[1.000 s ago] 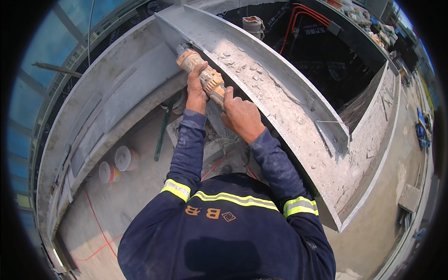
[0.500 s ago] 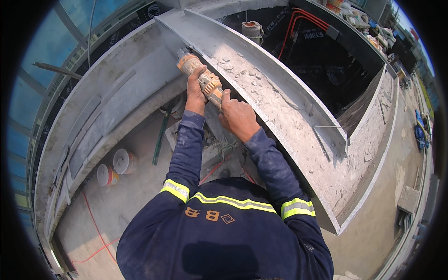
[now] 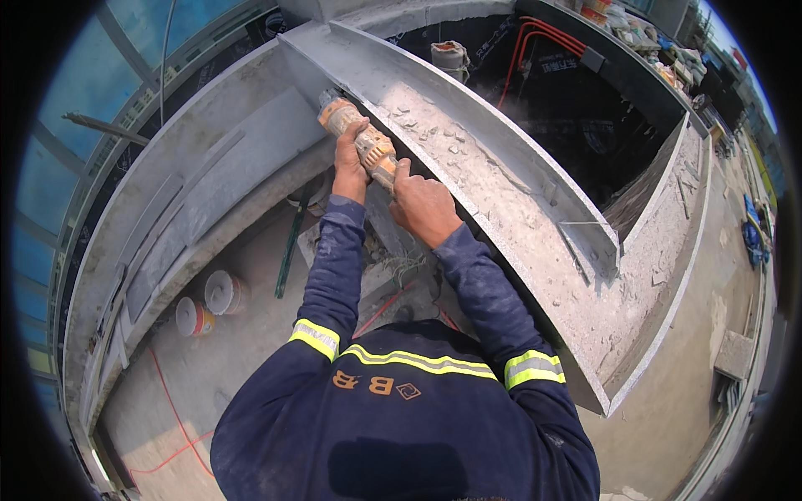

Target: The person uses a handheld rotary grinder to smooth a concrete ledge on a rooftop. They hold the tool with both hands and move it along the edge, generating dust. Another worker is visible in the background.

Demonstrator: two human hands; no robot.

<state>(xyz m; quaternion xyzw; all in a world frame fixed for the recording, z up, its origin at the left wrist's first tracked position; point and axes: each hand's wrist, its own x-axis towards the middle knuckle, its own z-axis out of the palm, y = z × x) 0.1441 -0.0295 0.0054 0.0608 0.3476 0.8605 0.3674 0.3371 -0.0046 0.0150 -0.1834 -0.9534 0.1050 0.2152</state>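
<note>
i had the left hand [image 3: 350,163] curled round the power tool [image 3: 374,151], right hand [image 3: 424,205] (knuckles up) closed on its rear.

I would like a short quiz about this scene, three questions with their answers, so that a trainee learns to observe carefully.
1. Where is the left hand?
A. On the green bar
B. Around the middle part of the power tool
C. On a bucket

2. True or false: the right hand holds the near end of the power tool.

3. Fill in one colour: the curved pipes beside the grey box are ____.

Key:
1. B
2. True
3. Red
</note>
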